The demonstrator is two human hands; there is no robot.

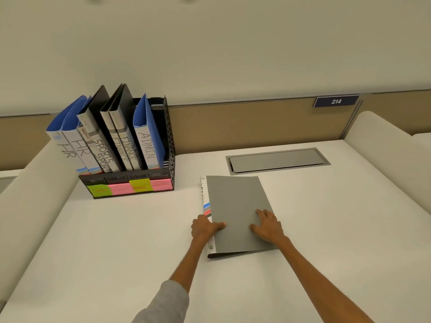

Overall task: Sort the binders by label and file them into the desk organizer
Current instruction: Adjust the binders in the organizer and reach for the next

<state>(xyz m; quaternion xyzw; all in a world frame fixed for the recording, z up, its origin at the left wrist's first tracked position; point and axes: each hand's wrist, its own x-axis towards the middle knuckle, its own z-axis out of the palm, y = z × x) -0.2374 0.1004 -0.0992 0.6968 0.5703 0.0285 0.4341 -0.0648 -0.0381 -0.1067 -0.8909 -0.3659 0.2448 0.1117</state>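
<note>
Hands on a grey binder lying flat on the desk: left hand pinches the spine edge, right hand rests flat-fingered on the cover; lifted lopsided, it could flop open before reaching the organizer behind

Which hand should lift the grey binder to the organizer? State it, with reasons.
Left, probably. The left hand grips the grey binder at its spine edge, thumb over the cover, and is nearer the desk organizer. The right hand only lies flat on the cover, farther off.
</note>
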